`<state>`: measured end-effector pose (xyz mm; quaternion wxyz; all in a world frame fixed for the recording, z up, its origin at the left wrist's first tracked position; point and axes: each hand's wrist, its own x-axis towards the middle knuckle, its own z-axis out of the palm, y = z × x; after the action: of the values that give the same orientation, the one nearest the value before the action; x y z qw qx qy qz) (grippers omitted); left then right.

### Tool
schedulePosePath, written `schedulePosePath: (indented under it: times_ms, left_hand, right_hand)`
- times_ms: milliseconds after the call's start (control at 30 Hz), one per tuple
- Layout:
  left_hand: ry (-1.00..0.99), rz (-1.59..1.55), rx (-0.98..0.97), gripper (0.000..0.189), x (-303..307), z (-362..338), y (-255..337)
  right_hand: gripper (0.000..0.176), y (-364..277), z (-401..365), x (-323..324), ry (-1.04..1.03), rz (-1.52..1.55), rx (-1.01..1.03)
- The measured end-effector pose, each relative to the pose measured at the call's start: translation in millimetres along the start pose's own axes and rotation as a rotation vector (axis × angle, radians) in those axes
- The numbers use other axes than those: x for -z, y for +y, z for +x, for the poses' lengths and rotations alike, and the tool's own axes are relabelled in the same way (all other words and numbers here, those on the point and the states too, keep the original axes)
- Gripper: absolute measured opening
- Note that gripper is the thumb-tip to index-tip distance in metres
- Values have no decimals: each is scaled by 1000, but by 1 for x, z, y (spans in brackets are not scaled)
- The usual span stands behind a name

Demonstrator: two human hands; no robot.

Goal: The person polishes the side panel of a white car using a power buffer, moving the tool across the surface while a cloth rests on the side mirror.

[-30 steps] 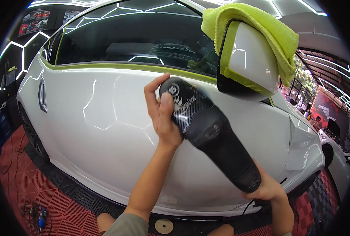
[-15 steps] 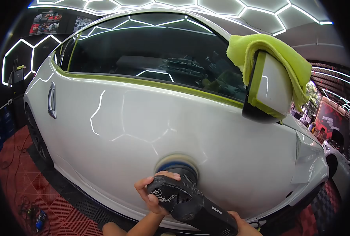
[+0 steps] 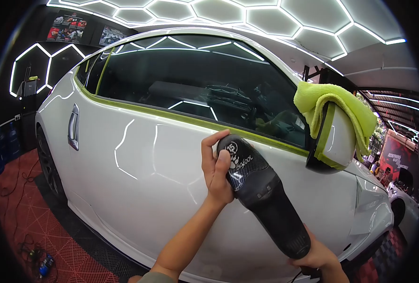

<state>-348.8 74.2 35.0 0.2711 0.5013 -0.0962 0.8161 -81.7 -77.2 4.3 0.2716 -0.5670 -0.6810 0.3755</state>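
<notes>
Polisher (image 3: 266, 191) held between both hands (image 3: 217, 177), front in the left

Honeycomb LED lights (image 3: 291, 16) glow across the ceiling of a car-detailing workshop, where a white car (image 3: 139, 179) stands on interlocking floor tiles (image 3: 68, 240), its window trim edged in yellow-green masking tape (image 3: 172, 114) and a microfiber towel (image 3: 341, 94) draped over its side mirror (image 3: 344, 137). A "Bigfoot" polisher (image 3: 266, 188) is in use bodyside; posters (image 3: 68, 29) hang on the dark wall.
</notes>
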Motion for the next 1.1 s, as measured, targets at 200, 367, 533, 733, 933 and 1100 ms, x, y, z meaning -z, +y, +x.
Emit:
schedulePosePath:
  times_ms: [200,367,533,733,933,1100]
  left_hand:
    - [9,-45,93,48,24,-24,19]
    - [16,0,35,47,71,-116,51]
    - [-7,220,-109,41,119,-174,64]
    - [27,146,-69,45,106,-115,56]
    - [-7,18,56,47,67,9,36]
    - [20,-111,32,40,67,41,30]
  right_hand:
    - [98,10,-1,-40,8,-108,69]
    - [100,76,-33,-110,14,-256,69]
    - [100,112,-28,-157,-75,-178,97]
    - [97,56,-5,-120,-62,-182,147]
    - [97,-30,18,-69,-19,-70,197]
    - [93,-53,35,-69,59,6,75]
